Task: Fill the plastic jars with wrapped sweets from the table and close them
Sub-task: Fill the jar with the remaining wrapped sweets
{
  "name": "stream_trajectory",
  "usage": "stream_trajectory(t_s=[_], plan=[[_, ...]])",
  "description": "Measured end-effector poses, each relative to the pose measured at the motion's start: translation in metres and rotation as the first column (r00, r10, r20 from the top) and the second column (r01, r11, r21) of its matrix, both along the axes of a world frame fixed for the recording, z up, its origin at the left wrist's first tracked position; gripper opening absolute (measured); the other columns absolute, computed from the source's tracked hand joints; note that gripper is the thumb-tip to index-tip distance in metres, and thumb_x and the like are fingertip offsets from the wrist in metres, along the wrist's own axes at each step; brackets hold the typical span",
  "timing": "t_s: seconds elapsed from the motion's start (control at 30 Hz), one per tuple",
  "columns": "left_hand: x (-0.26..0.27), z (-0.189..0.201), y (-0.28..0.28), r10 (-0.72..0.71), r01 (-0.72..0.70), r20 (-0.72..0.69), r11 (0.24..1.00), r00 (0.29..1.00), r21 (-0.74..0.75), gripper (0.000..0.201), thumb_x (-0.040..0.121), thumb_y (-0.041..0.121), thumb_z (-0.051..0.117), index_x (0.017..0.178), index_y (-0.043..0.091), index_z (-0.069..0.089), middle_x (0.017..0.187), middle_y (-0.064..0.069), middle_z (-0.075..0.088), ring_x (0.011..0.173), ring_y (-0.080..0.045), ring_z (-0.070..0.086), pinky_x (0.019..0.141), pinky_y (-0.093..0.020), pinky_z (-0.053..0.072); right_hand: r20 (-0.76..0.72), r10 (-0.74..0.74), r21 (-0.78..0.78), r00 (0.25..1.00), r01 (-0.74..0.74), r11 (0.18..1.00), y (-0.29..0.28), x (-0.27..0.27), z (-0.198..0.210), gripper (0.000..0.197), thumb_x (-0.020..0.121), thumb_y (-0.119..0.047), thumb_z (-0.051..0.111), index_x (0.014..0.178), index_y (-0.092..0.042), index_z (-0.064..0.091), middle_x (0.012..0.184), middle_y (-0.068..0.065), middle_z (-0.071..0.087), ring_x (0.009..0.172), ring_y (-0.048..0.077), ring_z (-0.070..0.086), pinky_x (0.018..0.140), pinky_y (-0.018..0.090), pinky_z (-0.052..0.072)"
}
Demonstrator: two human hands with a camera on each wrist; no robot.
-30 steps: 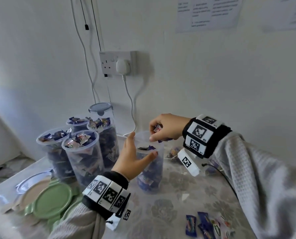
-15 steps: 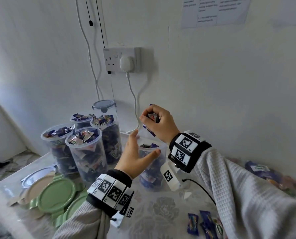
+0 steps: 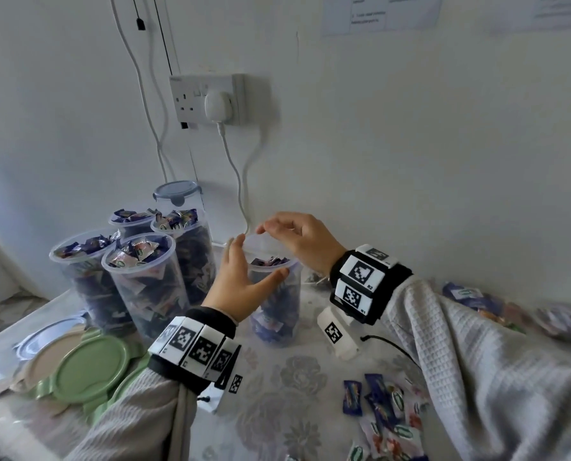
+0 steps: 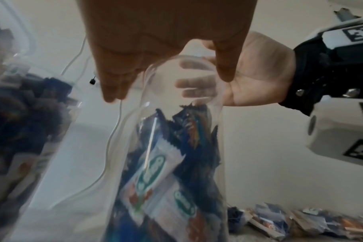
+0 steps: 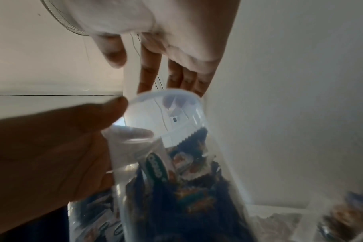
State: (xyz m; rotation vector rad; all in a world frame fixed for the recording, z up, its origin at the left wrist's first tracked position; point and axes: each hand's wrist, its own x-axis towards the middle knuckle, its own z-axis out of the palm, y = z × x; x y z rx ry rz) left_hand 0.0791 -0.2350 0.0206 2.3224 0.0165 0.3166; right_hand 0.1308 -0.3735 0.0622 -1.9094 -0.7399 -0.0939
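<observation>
I see the left hand (image 3: 240, 281) wrapped round the clear jar (image 3: 277, 314), upright on the worktop (image 3: 297, 387), part-filled with sweets (image 3: 270, 261). Right hand (image 3: 302, 239) hovers over its rim, fingers loosely spread, holding nothing.

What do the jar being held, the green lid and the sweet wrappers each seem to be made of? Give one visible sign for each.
Jar: clear, glossy plastic; the sweets and fingers show through its wall.
Green lid: opaque plastic, probably smooth, with a soft sheen and a moulded rim.
Wrappers: thin printed film, likely plastic or foil; crinkled, with serrated ends.
</observation>
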Motion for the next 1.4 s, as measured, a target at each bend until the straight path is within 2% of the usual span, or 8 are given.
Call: stream_trajectory(t_s=[0.1, 0.23, 0.43, 0.57, 0.77, 1.07, 1.2, 1.4], plan=[[-0.016, 0.002, -0.01, 0.023, -0.055, 0.115, 0.957, 0.993, 0.285, 0.105, 0.079, 0.072, 0.041, 0.148, 0.013, -0.013, 0.152, -0.007, -0.028, 0.138, -0.02, -0.026, 0.115, -0.038, -0.007, 0.026, -0.113, 0.014, 0.993, 0.112, 0.994, -0.022, -0.01, -0.009, 0.019, 0.098, -0.02, 0.049, 0.106, -0.012, 0.064, 0.098, -0.008, 0.065, 0.083, -0.004, 0.055, 0.075, 0.01, 0.041], [-0.051, -0.014, -0.04, -0.301, 0.177, 0.416, 0.934, 0.858, 0.309, 0.064, 0.086, 0.046, 0.042, 0.14, 0.014, 0.029, 0.144, -0.008, 0.028, 0.136, -0.019, 0.021, 0.114, -0.03, 0.02, -0.067, -0.18, -0.24, 0.981, 0.16, 0.957, -0.072, -0.034, -0.044, 0.024, 0.099, -0.021, 0.045, 0.118, -0.015, 0.058, 0.114, 0.0, 0.063, 0.101, 0.01, 0.059, 0.091, 0.023, 0.045], [-0.057, -0.054, -0.077, -0.527, 0.598, -0.341, 0.788, 0.778, 0.147, 0.049, 0.099, 0.03, 0.038, 0.145, 0.018, 0.024, 0.151, 0.0, 0.024, 0.138, -0.015, 0.025, 0.109, -0.02, 0.021, -0.43, -0.158, -0.759, 0.889, -0.261, 0.597, -0.138, -0.092, -0.077, 0.051, 0.101, -0.036, 0.04, 0.148, -0.025, 0.026, 0.154, 0.001, 0.03, 0.139, 0.017, 0.031, 0.112, 0.028, 0.025], [-0.066, -0.066, -0.093, -0.438, 0.734, -0.7, 0.655, 0.564, 0.182, 0.064, 0.101, 0.039, 0.025, 0.149, 0.011, -0.008, 0.156, -0.006, -0.018, 0.144, -0.022, -0.012, 0.115, -0.03, 0.0, -0.549, -0.162, -0.713, 0.82, -0.358, 0.603, -0.148, -0.129, -0.093, 0.064, 0.096, -0.048, 0.046, 0.15, -0.034, 0.015, 0.155, 0.0, 0.029, 0.138, 0.021, 0.032, 0.115, 0.036, 0.026], [-0.086, -0.047, -0.102, -0.522, 0.825, -0.785, 0.565, 0.332, -0.026, 0.053, 0.104, 0.028, 0.022, 0.147, 0.0, 0.01, 0.156, -0.012, 0.011, 0.143, -0.017, 0.014, 0.101, -0.018, 0.021, -0.576, -0.194, -0.675, 0.794, -0.329, 0.66, -0.153, -0.178, -0.088, 0.049, 0.095, -0.049, 0.049, 0.142, -0.043, 0.035, 0.138, -0.003, 0.051, 0.124, 0.017, 0.048, 0.102, 0.028, 0.037], [-0.097, -0.048, -0.083, -0.58, 0.847, -0.781, 0.515, 0.232, -0.131, 0.056, 0.103, 0.03, 0.023, 0.149, 0.013, -0.003, 0.157, -0.001, -0.008, 0.145, -0.014, -0.002, 0.109, -0.017, 0.007, -0.399, -0.641, -0.756, 0.656, 0.16, 0.635, -0.213, -0.198, -0.083, 0.059, 0.1, -0.046, 0.034, 0.151, -0.027, 0.012, 0.158, -0.002, 0.016, 0.145, 0.013, 0.016, 0.115, 0.027, 0.017], [-0.105, -0.061, -0.066, -0.623, 0.821, -0.736, 0.546, 0.266, -0.166, 0.056, 0.102, 0.031, 0.027, 0.15, 0.017, 0.0, 0.157, 0.002, -0.008, 0.144, -0.011, -0.003, 0.108, -0.016, 0.006, -0.387, -0.752, -0.84, 0.533, 0.132, 0.526, -0.225, -0.197, -0.092, 0.068, 0.1, -0.048, 0.03, 0.152, -0.022, -0.004, 0.16, 0.009, -0.006, 0.147, 0.025, -0.007, 0.117, 0.038, 0.003], [-0.122, -0.07, -0.032, -0.641, 0.715, -0.653, 0.666, 0.404, -0.212, 0.056, 0.101, 0.029, 0.033, 0.149, 0.02, 0.006, 0.156, 0.005, -0.009, 0.144, -0.01, -0.005, 0.112, -0.021, 0.005, -0.479, -0.615, -0.796, 0.626, -0.014, 0.605, -0.177, -0.212, -0.092, 0.055, 0.101, -0.045, 0.032, 0.151, -0.03, 0.014, 0.16, 0.003, 0.004, 0.147, 0.017, 0.005, 0.115, 0.028, 0.006]])
